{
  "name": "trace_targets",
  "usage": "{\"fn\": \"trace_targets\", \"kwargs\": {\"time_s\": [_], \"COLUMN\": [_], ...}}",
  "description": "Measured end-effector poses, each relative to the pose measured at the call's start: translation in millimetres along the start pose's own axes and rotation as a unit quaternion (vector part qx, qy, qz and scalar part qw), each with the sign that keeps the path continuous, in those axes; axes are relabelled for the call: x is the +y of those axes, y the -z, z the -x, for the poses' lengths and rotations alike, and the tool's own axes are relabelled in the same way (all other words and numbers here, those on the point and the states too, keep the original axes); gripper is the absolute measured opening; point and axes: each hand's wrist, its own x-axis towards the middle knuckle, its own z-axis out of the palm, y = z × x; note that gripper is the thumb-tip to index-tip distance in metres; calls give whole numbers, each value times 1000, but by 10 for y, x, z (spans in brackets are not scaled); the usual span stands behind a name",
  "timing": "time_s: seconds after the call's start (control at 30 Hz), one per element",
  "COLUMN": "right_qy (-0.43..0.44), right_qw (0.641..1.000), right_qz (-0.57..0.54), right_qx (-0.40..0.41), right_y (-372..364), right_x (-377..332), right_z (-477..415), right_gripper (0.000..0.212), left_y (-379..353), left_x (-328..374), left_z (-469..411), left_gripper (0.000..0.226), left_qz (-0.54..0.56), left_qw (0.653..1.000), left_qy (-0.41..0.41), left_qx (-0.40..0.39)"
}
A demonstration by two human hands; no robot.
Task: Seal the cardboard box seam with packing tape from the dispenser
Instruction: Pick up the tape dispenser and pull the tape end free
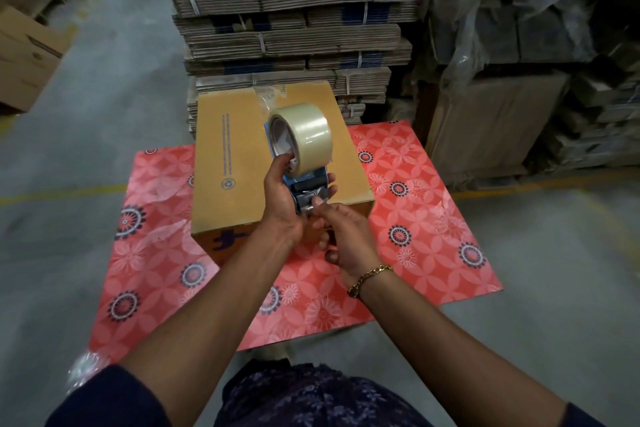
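Note:
A closed brown cardboard box (232,156) stands on a red flowered sheet (408,218). Above its near half I hold a blue tape dispenser (308,185) carrying a roll of clear packing tape (304,135). My left hand (280,198) grips the dispenser body from the left, thumb by the roll's core. My right hand (341,236) pinches the tape end at the dispenser's mouth with thumb and forefinger. A crumpled bit of clear tape lies at the box's far edge. The top seam is mostly hidden behind the dispenser and my hands.
Tall stacks of strapped flat cartons (287,28) rise just behind the box. Plastic-wrapped boxes (519,45) stand at the right. Another carton (24,55) sits at the far left. Grey concrete floor with yellow lines surrounds the sheet.

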Motion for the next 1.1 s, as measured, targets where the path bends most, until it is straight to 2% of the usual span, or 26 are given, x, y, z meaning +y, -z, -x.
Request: {"fn": "trace_targets", "kwargs": {"time_s": [0.37,0.77,0.87,1.03,1.1], "right_qy": [0,-14,-19,-37,-44], "right_qw": [1000,1000,1000,998,997], "right_qz": [-25,5,8,3,-6], "right_qx": [6,10,14,49,69], "right_y": [-21,228,282,417,474], "right_x": [82,182,225,275,262], "right_z": [-16,222,227,73,-40], "right_gripper": [29,28,28,15,18], "left_y": [136,198,213,265,236], "left_x": [-119,-199,-260,-299,-278], "left_z": [-99,-316,-362,-615,-696], "left_gripper": [48,48,46,50,25], "left_qz": [8,14,-18,-134,-177], "left_qw": [997,994,993,976,970], "left_qy": [24,72,88,120,102], "left_qx": [69,83,83,123,131]}}
